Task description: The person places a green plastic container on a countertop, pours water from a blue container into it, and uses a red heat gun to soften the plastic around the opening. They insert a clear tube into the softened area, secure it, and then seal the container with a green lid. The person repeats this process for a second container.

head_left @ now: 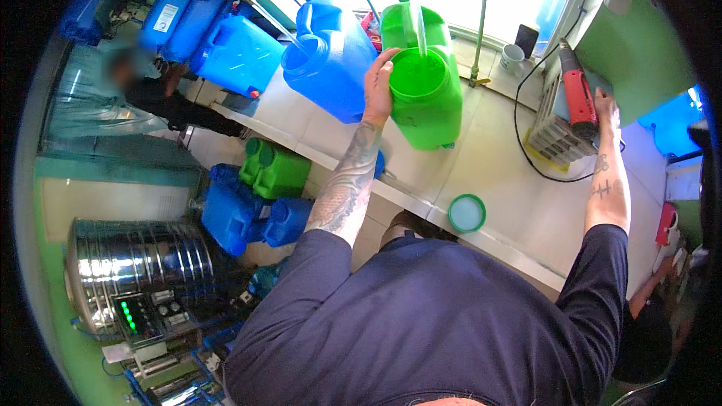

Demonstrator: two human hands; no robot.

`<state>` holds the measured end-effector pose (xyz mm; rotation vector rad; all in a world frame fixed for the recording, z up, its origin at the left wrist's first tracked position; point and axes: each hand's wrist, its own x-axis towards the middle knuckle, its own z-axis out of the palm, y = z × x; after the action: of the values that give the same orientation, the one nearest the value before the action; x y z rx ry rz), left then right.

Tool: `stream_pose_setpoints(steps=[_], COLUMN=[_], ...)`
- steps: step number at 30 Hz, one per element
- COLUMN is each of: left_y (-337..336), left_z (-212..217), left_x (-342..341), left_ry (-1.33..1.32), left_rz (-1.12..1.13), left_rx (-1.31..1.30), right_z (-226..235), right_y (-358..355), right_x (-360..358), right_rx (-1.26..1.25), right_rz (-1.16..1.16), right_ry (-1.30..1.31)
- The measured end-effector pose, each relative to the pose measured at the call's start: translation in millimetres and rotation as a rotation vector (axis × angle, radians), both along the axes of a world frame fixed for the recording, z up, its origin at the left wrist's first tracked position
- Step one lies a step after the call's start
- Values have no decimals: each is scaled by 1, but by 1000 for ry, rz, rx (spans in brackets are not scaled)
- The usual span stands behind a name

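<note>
Head view: filling under way at the green jerrycan [429, 98] on the white counter [511, 203], water stream [418, 26] falling into its wide mouth. Left hand [378, 86] wrapped on the can's left rim, steadying. Right hand [606, 109] right of the can, resting on the red heat gun [577, 94]; grip unclear. Green lid [467, 213] below the can, probably next to go on

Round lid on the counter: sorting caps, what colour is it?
Green rim, pale centre, lid; head view.

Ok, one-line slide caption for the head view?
Left hand steadies green plastic jerrycan under water stream; right hand by red tool.
</note>
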<state>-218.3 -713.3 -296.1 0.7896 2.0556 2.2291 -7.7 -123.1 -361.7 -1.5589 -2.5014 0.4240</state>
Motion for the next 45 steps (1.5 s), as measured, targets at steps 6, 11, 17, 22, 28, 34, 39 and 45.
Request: stream_pose_setpoints(steps=[6,11,17,22,28,34,39,45], left_y=[0,2,1,3,3,1,2,4], left_z=[-2,2,2,-1,0,1,0,6], left_x=[-4,-7,-7,-10,-8,-10,-9,-4], left_ry=[30,67,80,80,-15,-11,-28,-26], left_rz=[-14,3,-3,-15,-29,-20,-31,-53], left_rx=[-6,-12,-16,-1,29,-4,37,86], right_z=[1,3,-1,-5,-8,-15,-6,17], right_y=[2,4,11,18,16,22,10,-17], right_x=[-3,-6,-6,-7,-6,-8,-9,-3], right_rx=[5,3,-10,-6,40,41,30,8], right_rz=[1,-7,6,48,32,83,-8,-18], right_ry=[-49,-35,-15,-19,4,53,1,26])
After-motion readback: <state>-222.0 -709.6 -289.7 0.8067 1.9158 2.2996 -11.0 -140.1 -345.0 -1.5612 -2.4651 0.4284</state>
